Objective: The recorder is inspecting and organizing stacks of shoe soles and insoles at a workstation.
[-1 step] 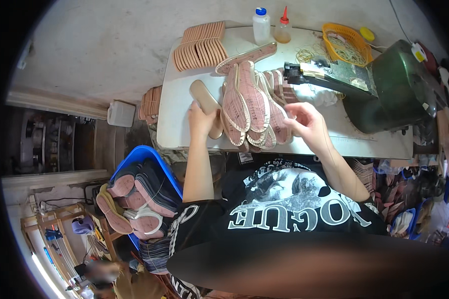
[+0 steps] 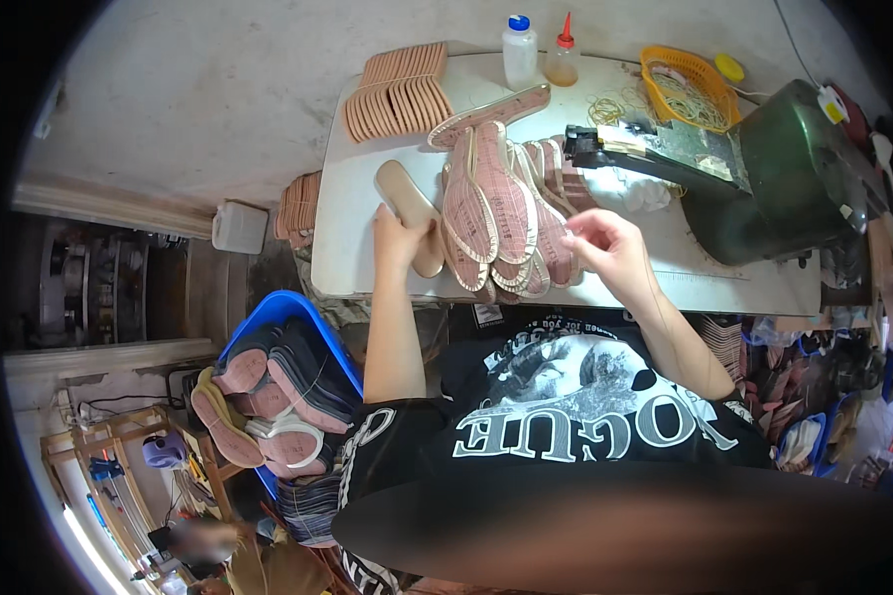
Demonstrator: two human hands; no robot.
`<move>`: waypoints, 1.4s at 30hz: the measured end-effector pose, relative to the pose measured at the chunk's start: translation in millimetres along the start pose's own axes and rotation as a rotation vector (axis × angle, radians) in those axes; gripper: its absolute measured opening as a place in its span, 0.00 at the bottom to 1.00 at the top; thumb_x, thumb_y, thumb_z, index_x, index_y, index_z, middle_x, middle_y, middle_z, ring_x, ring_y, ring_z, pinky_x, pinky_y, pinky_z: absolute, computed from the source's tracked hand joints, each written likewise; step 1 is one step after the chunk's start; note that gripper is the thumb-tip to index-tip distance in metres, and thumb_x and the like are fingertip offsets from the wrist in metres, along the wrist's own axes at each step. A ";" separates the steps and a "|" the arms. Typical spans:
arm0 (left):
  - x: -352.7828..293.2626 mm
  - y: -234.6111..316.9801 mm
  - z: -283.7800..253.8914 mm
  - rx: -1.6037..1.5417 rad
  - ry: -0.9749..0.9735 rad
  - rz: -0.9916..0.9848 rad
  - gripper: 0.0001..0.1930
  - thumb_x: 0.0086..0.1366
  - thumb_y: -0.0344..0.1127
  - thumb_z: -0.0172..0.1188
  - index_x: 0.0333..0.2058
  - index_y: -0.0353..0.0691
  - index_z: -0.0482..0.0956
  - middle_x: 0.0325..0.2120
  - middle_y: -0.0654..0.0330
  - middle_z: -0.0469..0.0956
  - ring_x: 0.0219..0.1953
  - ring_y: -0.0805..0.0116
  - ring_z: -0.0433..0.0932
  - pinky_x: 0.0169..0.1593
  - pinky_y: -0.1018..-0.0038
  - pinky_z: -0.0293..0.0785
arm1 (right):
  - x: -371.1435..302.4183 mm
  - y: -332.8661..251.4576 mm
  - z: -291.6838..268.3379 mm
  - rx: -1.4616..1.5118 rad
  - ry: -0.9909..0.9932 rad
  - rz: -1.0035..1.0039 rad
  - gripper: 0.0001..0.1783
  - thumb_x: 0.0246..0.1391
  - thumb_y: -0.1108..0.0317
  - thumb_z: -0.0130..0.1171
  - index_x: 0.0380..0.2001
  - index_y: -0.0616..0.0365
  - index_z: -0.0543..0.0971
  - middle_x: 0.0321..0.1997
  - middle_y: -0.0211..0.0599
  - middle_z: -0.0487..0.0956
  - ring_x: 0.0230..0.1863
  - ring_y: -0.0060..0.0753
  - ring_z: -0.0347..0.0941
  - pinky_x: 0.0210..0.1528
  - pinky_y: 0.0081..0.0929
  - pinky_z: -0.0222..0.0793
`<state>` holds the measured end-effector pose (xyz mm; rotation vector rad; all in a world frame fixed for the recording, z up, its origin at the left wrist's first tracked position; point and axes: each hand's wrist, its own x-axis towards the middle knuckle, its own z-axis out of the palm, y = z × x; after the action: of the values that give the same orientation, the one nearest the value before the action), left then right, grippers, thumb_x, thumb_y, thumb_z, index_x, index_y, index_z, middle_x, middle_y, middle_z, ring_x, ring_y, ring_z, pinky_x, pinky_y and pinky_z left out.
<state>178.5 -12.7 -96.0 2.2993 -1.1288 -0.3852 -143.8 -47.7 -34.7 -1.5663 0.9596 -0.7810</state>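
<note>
The right hand [image 2: 610, 246] has shifted slightly, half-curled, its hold unclear; the left hand [image 2: 399, 243] grips a beige insole [image 2: 405, 188].

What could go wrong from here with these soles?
The loosely overlapped pile of pink soles reaches the near edge of the table, so a nudge might send some off. The tan sole in the left grip is close beside that pile and could knock it.
</note>
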 end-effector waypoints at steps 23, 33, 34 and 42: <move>141.5 140.5 57.9 0.250 -0.142 0.624 0.14 0.62 0.45 0.56 0.40 0.44 0.82 0.36 0.53 0.82 0.47 0.54 0.77 0.61 0.47 0.49 | -11.6 -16.3 -15.8 1.078 -0.027 0.087 0.12 0.62 0.69 0.54 0.48 0.62 0.74 0.40 0.33 0.78 0.39 0.22 0.74 0.48 0.21 0.69; 133.5 127.3 17.0 -0.267 0.432 0.855 0.11 0.66 0.39 0.54 0.38 0.38 0.77 0.32 0.54 0.78 0.38 0.54 0.74 0.52 0.61 0.58 | 4.4 -25.0 -33.6 0.962 -0.065 0.150 0.07 0.61 0.67 0.56 0.39 0.59 0.77 0.30 0.27 0.77 0.30 0.16 0.73 0.34 0.15 0.70; 135.9 123.6 14.8 -0.250 0.441 0.848 0.11 0.66 0.39 0.54 0.38 0.38 0.77 0.32 0.54 0.78 0.38 0.54 0.74 0.52 0.61 0.58 | 5.8 -25.3 -33.0 0.971 -0.083 0.153 0.07 0.61 0.67 0.56 0.39 0.59 0.77 0.30 0.27 0.77 0.30 0.16 0.73 0.34 0.15 0.70; 81.3 137.6 -35.3 -0.845 0.293 0.859 0.06 0.68 0.32 0.52 0.37 0.36 0.75 0.30 0.66 0.71 0.32 0.80 0.67 0.36 0.80 0.64 | 3.8 -29.5 -39.8 0.700 -0.120 0.081 0.12 0.61 0.67 0.56 0.45 0.62 0.76 0.33 0.33 0.79 0.34 0.20 0.74 0.36 0.18 0.71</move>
<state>156.7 -133.9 11.7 0.9857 -1.3294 -0.1254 -171.6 -66.4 2.0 -0.9450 0.5639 -0.8375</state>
